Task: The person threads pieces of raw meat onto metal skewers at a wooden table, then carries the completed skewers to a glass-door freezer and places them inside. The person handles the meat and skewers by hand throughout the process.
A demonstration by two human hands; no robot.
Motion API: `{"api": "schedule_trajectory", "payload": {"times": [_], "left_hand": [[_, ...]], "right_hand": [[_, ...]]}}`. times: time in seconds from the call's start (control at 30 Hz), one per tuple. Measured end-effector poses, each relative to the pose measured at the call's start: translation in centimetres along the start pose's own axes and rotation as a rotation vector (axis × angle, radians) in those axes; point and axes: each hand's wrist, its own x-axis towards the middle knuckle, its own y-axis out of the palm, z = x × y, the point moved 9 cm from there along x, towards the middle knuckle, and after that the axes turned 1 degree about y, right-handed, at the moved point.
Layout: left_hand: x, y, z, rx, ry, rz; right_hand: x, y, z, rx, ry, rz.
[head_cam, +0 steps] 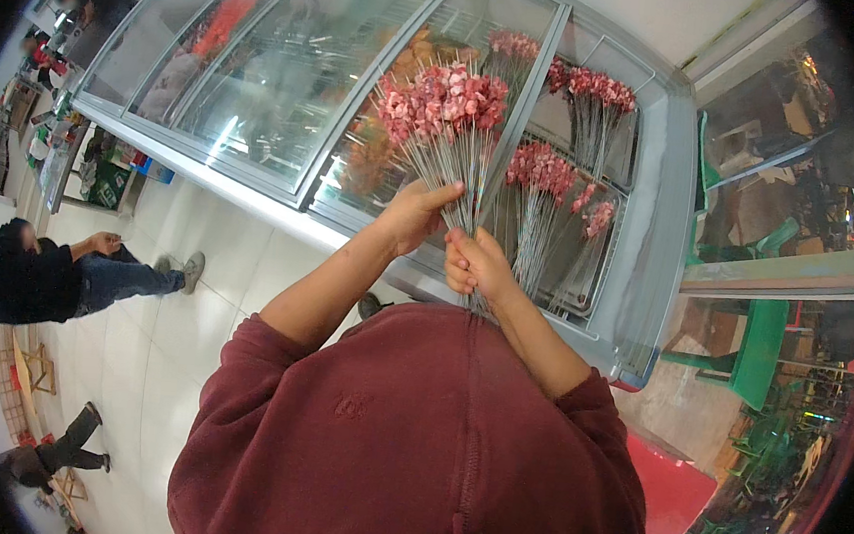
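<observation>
A thick bundle of raw meat skewers (444,103) fans out in front of me, pink meat at the top and thin metal sticks below. My right hand (476,265) is closed around the lower sticks. Higher up, my left hand (417,215) holds the same bundle from the side, its thumb across the sticks and its other fingers largely hidden. Beneath both hands is a glass-topped display freezer (655,187). Inside its uncovered right end, more meat skewers (543,174) lie on a metal tray (590,299), with another skewer bunch (600,92) behind them.
Sliding glass lids (282,97) cover the freezer's left part, over more food. A person in dark clothes (28,273) stands on the tiled floor at left; others appear farther off. At right are a window ledge (780,271), a green chair (759,353) and a red surface (673,486).
</observation>
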Motion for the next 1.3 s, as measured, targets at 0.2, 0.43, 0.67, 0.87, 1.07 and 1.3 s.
{"api": "schedule_trajectory", "payload": {"times": [0.2,0.43,0.67,0.87,1.07,1.3], "left_hand": [[-1.4,-5.7,6.7,0.012,-0.219,-0.222],[-3.2,-7.5,5.3,0.082,-0.173,-0.36],[-4.2,-7.6,5.1,0.078,-0.198,-0.366],[-3.2,-8.3,6.5,0.081,-0.278,-0.357],[-3.2,-8.3,6.1,0.048,-0.267,-0.406],[-2.8,-8.2,5.8,0.07,-0.263,-0.413]], "right_hand": [[1.5,-4.3,-3.1,-0.087,0.075,-0.178],[0.4,-3.9,-2.1,-0.126,0.165,-0.239],[1.5,-5.9,-3.6,-0.048,0.202,-0.278],[2.1,-6.1,-3.6,-0.081,0.208,-0.262],[2.3,-6.4,-2.9,-0.132,0.173,-0.269],[2.4,-6.8,-2.9,-0.128,0.179,-0.249]]}}
